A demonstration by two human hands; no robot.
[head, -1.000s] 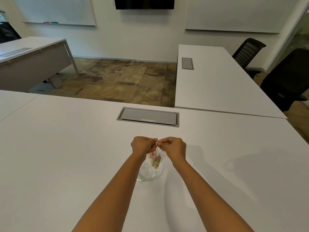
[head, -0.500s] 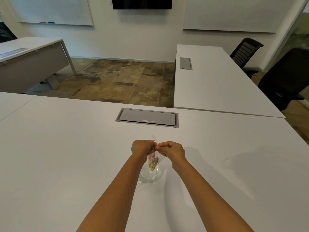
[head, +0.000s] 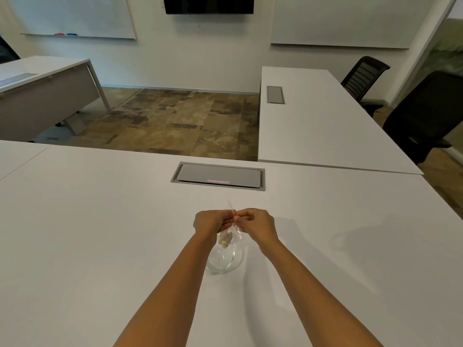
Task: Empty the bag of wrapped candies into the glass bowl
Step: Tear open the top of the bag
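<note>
A glass bowl point(head: 221, 261) sits on the near table point(head: 100, 234), close to centre. Directly above it, two hands meet: left hand point(head: 211, 221) at 9 o'clock, right hand point(head: 258, 222) at 3 o'clock, a small bag point(head: 229, 237) hanging between them. A cable hatch point(head: 218, 175) lies at 12 o'clock, beyond the hands. A second table point(head: 320, 121) stands at 2 o'clock, chairs point(head: 423, 116) behind it.

White tables point(head: 325, 126), black chairs point(head: 426, 121) – patchy brown carpet point(head: 175, 118), whiteboards point(head: 75, 16), dark wall screen point(head: 209, 5).
</note>
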